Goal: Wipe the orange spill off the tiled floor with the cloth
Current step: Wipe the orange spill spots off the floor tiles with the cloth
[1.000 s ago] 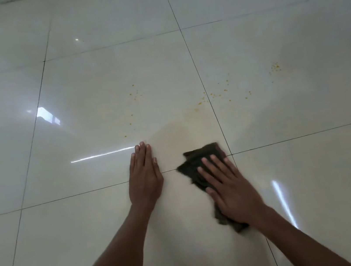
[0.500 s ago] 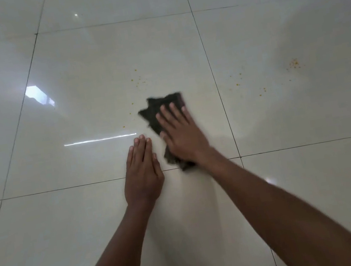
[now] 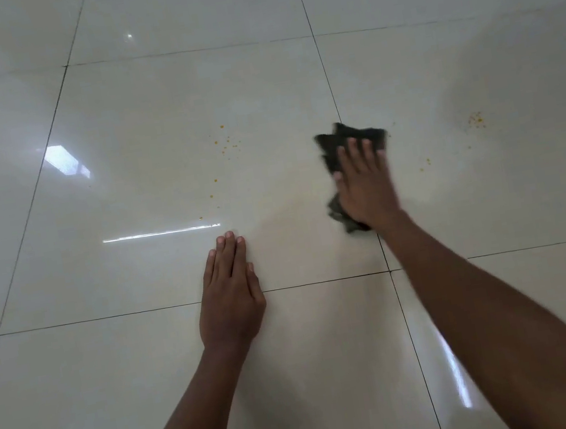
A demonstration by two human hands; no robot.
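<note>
— So, progress? 
— Partway. Right hand [image 3: 365, 182] presses dark cloth [image 3: 332, 149] flat-fingered, on the grout line. Orange specks [image 3: 226, 145] remain at ten o'clock; cluster [image 3: 476, 120] at three. Left hand [image 3: 229, 297] flat, empty.

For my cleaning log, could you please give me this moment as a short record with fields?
surface: glossy tiled floor
cloth: dark cloth, flat on the floor across a grout line
right hand: right hand presses the cloth, fingers straight
left hand: left hand rests flat on the floor
spill left: orange specks left of the cloth; orange cluster to its right
</note>
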